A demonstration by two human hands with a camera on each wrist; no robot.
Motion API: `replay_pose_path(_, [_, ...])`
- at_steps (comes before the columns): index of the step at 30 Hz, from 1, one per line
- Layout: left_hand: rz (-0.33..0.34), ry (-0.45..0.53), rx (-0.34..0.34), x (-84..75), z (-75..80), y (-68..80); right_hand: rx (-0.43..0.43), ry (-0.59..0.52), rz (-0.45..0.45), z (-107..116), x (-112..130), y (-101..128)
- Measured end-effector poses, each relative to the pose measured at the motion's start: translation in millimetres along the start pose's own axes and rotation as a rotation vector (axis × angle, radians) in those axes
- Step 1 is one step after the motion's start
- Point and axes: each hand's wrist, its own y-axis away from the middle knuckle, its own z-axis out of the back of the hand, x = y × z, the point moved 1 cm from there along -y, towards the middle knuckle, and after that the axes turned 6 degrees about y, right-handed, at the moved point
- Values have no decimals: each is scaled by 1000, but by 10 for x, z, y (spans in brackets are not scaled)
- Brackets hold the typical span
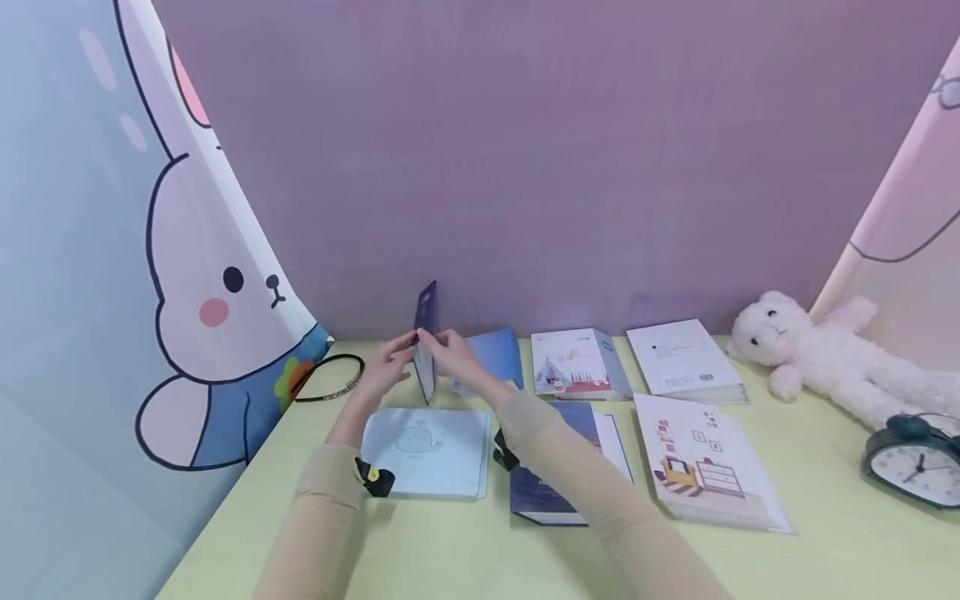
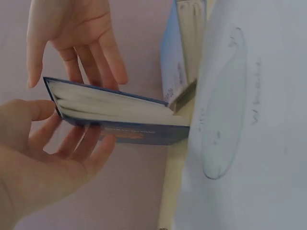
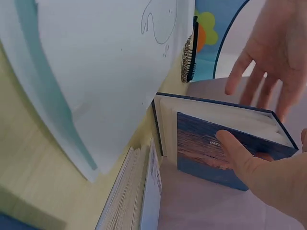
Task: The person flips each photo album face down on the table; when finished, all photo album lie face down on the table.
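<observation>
A dark blue album (image 1: 426, 346) stands upright toward the back left of the table, its pale pages facing the left wrist camera. From the left, my left hand (image 1: 384, 367) holds it, thumb at the page edge and fingers along the cover. My right hand (image 1: 452, 358) grips the upper part from the other side; in the right wrist view one of its digits presses the picture cover (image 3: 206, 148). Just in front lies a pale booklet (image 1: 423, 462) with a whale drawing. A blue book (image 1: 495, 350) lies close behind my right hand.
Right of my hands lie a dark blue book (image 1: 543, 492), partly under my right arm, and several white illustrated books (image 1: 573, 354). A white plush toy (image 1: 832, 354) and a green alarm clock (image 1: 917, 462) sit far right. A black headband (image 1: 330, 396) lies at the left edge.
</observation>
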Motion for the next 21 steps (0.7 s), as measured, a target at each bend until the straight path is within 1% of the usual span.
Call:
replay_pose_path(2, [10, -15, -4, 42, -25, -11, -9, -51, -21, 30, -6, -6])
replay_pose_path(4, [36, -14, 7, 93, -36, -18, -9, -89, -39, 52, -14, -16])
replay_pose_path(9, [83, 35, 104, 193, -23, -24, -32, -148, -58, 85, -22, -42])
replay_pose_path(12, [91, 43, 146, 221, 2, -29, -54, -161, -72, 99, -50, -59])
replay_pose_path(16, [116, 39, 165, 234, 35, -36, -76, -155, -90, 106, -85, -72])
replay_pose_path(19, [136, 32, 168, 247, 54, -45, -78, -173, -98, 101, -100, -81])
replay_pose_path(21, [142, 10, 171, 268, 72, -49, -72, -194, -103, 93, -112, -85])
